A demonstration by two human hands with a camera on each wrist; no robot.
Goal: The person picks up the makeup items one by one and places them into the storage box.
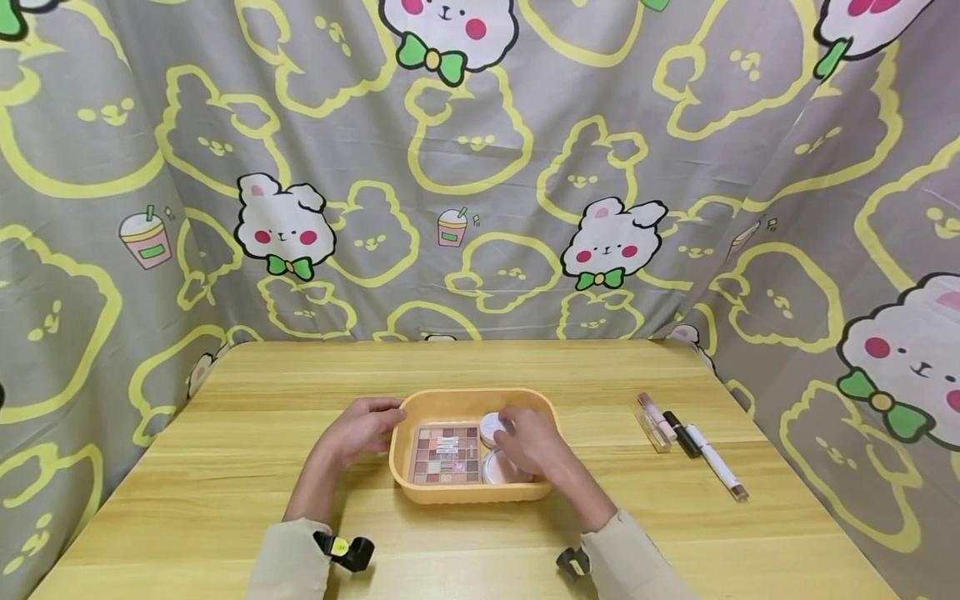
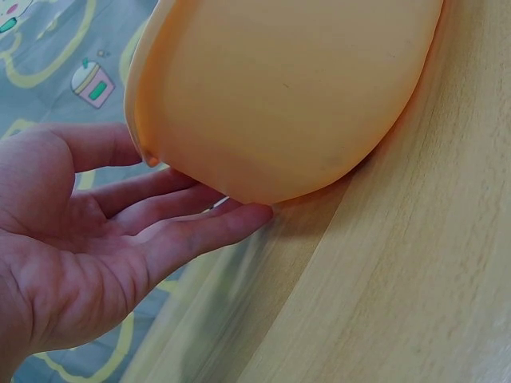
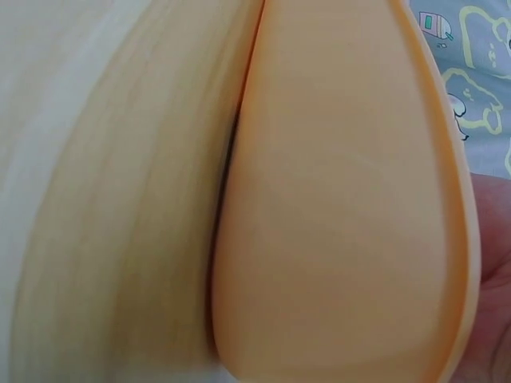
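A yellow-orange plastic basket (image 1: 474,494) sits on the table. My left hand (image 1: 365,429) holds its left end, thumb at the rim and fingers (image 2: 200,233) reaching along the outer wall. Inside, on the left, lies an eyeshadow palette (image 1: 446,457) with many small colour squares. My right hand (image 1: 534,442) reaches over the basket's right side and pinches a round white compact (image 1: 491,429) at its edge. A second round compact (image 1: 498,468) lies just in front of it, partly covered by the hand. In the right wrist view the basket wall (image 3: 343,191) hides most of that hand.
To the right of the basket, several slim cosmetic tubes lie on the wooden table (image 1: 300,383): a pink one (image 1: 657,415), a clear one (image 1: 655,433), a black one (image 1: 681,434) and a long white one (image 1: 716,461). A patterned curtain (image 1: 510,275) hangs behind and at both sides.
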